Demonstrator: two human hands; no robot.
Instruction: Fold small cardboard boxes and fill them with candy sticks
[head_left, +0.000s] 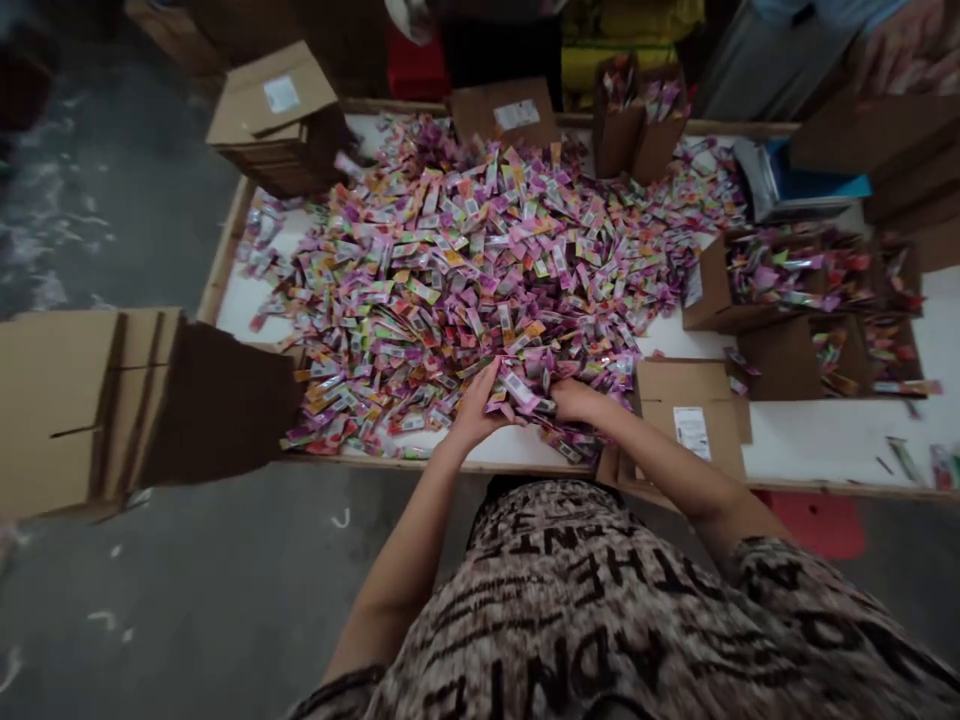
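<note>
Where hands meet: near edge of sachet pile (465, 250)
Left hand (474, 408): fingers curled round a sachet bunch (517, 392)
Right hand (574, 400): fingers closed on same bunch

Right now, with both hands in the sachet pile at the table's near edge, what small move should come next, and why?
Probably squeeze the clump of sachets tighter and lift it slightly. The left hand and right hand cup it from both sides, but it lies on the pile with loose sachets around it, so a firmer grip seems needed first.
</note>
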